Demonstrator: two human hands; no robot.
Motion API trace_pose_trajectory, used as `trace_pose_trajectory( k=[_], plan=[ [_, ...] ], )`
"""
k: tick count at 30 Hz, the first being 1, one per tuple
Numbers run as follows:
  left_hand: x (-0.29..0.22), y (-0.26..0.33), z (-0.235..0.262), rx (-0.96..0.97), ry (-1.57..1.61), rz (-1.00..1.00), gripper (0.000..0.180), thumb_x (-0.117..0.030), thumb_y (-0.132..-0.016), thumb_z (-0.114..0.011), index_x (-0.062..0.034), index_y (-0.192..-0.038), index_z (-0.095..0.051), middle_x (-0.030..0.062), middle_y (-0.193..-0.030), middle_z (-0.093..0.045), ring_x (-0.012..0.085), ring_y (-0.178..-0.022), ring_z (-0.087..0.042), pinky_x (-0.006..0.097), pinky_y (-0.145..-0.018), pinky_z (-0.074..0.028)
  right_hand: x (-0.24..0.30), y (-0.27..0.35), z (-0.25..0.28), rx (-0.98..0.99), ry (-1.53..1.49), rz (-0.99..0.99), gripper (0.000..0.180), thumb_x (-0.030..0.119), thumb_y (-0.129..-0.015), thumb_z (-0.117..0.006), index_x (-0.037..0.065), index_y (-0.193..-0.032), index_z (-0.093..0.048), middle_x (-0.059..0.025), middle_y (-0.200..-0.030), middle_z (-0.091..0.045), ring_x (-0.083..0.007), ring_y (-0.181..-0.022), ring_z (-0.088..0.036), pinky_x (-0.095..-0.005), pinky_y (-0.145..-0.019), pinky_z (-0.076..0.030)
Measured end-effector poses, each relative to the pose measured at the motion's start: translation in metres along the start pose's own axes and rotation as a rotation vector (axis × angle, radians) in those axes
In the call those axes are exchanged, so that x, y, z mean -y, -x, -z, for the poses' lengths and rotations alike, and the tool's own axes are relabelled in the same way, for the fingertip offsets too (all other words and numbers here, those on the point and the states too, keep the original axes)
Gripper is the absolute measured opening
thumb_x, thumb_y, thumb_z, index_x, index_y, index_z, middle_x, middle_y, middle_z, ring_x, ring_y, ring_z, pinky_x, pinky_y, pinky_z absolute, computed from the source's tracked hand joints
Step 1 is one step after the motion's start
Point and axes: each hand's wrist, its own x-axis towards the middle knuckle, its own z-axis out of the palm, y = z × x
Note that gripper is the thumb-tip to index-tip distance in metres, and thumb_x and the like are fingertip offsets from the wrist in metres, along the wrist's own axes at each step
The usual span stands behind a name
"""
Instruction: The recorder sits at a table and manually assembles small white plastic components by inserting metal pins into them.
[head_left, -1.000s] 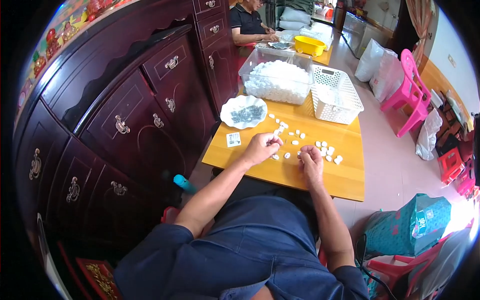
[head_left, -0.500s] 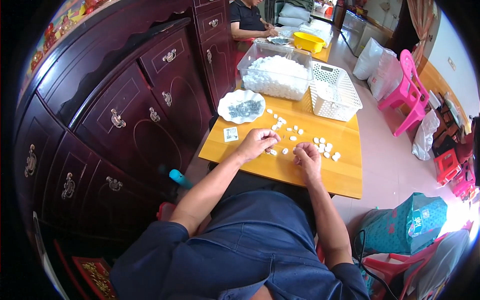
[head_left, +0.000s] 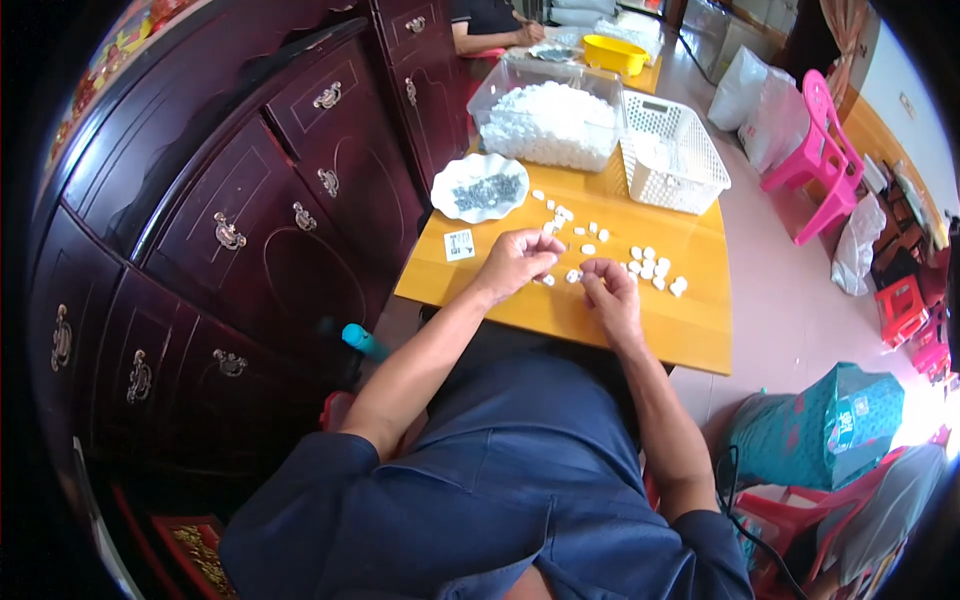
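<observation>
Above the near part of the wooden table, my left hand (head_left: 520,264) is closed in a pinch, thumb against the fingers. Whatever may be in it is too small to make out. Just to its right, my right hand (head_left: 613,303) also has thumb and fingers pressed together, and its contents are hidden. A small white oval piece (head_left: 573,276) with dark marks lies by the right fingertips; whether they touch it I cannot tell. Several smooth white pieces (head_left: 648,254) lie to the right of that hand. More white pieces (head_left: 556,216) are scattered beyond the left hand.
A scalloped white dish (head_left: 456,203) holds small dark bits, with a square printed card (head_left: 459,245) nearer me. Behind stand a clear tub (head_left: 488,98) heaped with white pieces and a perforated white basket (head_left: 690,190). Dark cabinets (head_left: 260,215) line the left. Another person (head_left: 490,38) sits beyond.
The whole scene has shifted upward in the picture. My right fingertips have come slightly closer to the marked oval piece; my left hand keeps its pinch in nearly the same place.
</observation>
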Motion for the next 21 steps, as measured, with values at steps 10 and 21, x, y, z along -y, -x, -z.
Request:
trace_pose_trajectory(
  k=[10,21],
  plan=[
    [0.010,0.003,-0.010,0.011,0.037,-0.007,0.018,-0.004,-0.094,-0.066,-0.0009,-0.111,-0.067,0.0016,-0.094,-0.067,0.0049,-0.078,-0.062,0.021,-0.068,-0.053,-0.005,0.002,-0.002,-0.005,-0.036,0.006,0.016,0.011,-0.095,-0.065,0.004,-0.108,-0.059,0.0017,-0.091,-0.060,-0.0045,-0.069,-0.054,-0.0217,-0.061,-0.047],
    [0.015,0.002,-0.015,0.044,0.042,-0.032,0.020,-0.004,-0.093,-0.067,-0.0002,-0.113,-0.066,0.0028,-0.093,-0.068,0.0055,-0.079,-0.062,0.021,-0.068,-0.051,-0.002,0.001,-0.003,0.013,-0.009,0.019,0.013,0.006,-0.096,-0.064,0.006,-0.105,-0.056,0.0032,-0.087,-0.057,-0.0029,-0.068,-0.052,-0.0201,-0.059,-0.044]
  ],
)
